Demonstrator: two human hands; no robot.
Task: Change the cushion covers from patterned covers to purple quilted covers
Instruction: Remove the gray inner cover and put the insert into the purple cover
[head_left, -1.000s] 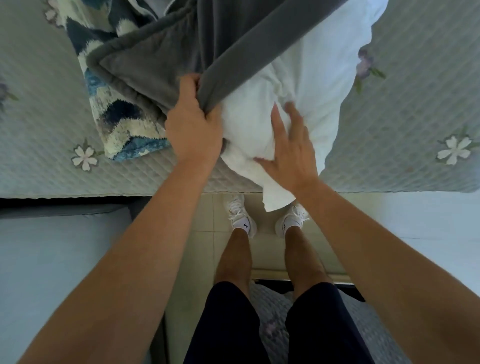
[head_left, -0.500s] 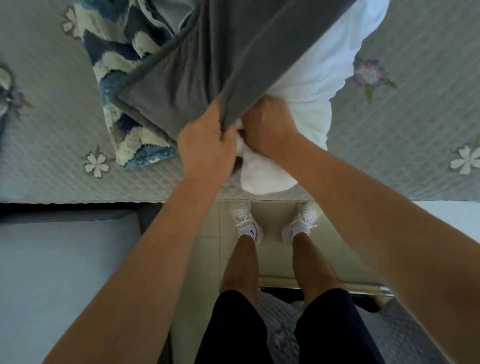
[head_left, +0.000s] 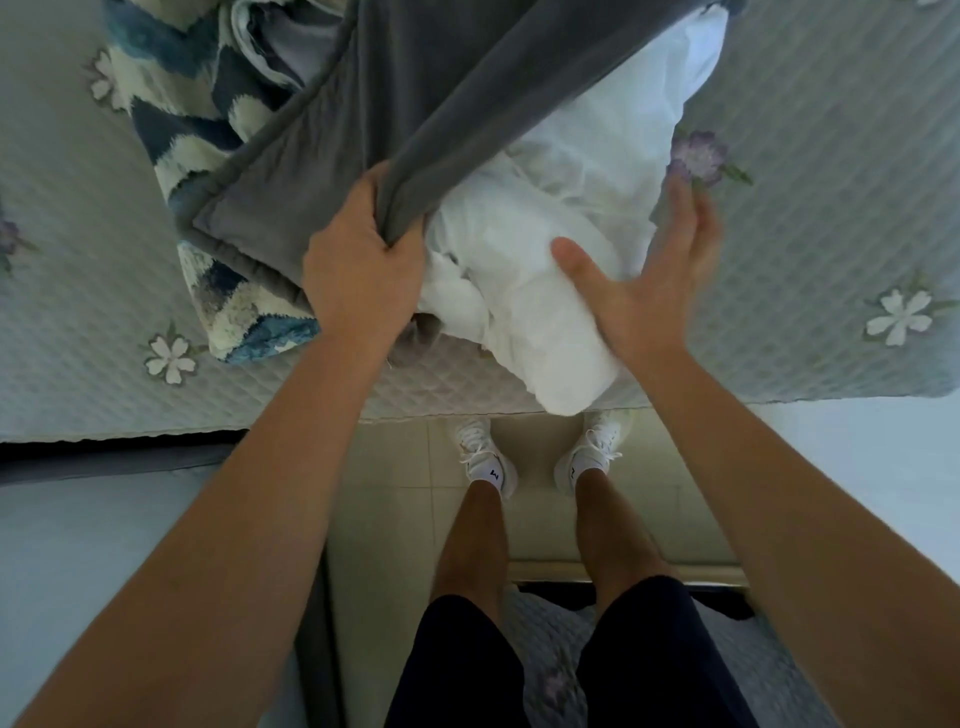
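Observation:
A white cushion insert (head_left: 561, 260) lies on the bed, its upper part inside a grey quilted cover (head_left: 415, 104). My left hand (head_left: 358, 260) grips the open edge of that cover and holds it up over the insert. My right hand (head_left: 649, 270) is spread wide, fingers straight, with the thumb on the insert's near corner and the fingers beside its right flank. A blue and cream patterned cover (head_left: 187, 135) lies under the grey cover at the left.
The bed carries a pale quilted spread (head_left: 831, 208) with embroidered flowers, its edge running just in front of my feet (head_left: 540, 457). Beige tiled floor lies below. A light blue surface (head_left: 104, 545) sits at the lower left.
My right hand has come out from under the cover's edge and opened, moving right to the insert's side. The left hand keeps its grip on the cover.

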